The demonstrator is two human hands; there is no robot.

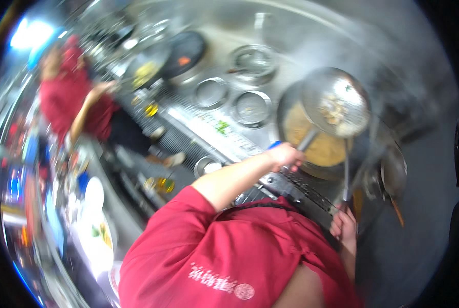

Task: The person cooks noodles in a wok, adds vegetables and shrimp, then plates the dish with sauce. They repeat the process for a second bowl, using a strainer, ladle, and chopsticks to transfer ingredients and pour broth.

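Note:
My left hand (287, 156) grips the handle of a large round metal strainer (310, 107). The strainer hangs tilted over the far side of a big wok (281, 111). Pale chopped food pieces (332, 109) and a white clump lie in its bowl. Below it, a yellowish-brown liquid (322, 154) fills the wok. Nearer my body, my right hand (344, 224) is closed around the handle of a long metal utensil (347, 173), probably a ladle. Its shaft reaches up to the strainer's near edge; its head is hidden.
Steam rises at the upper right. Two round metal containers (252, 109) and a lidded-looking glass or metal vessel (252, 63) stand left of the wok. A metal bowl or pan (394, 169) sits at right. A co-worker (79, 96) in red stands by another wok (146, 71) holding yellow food.

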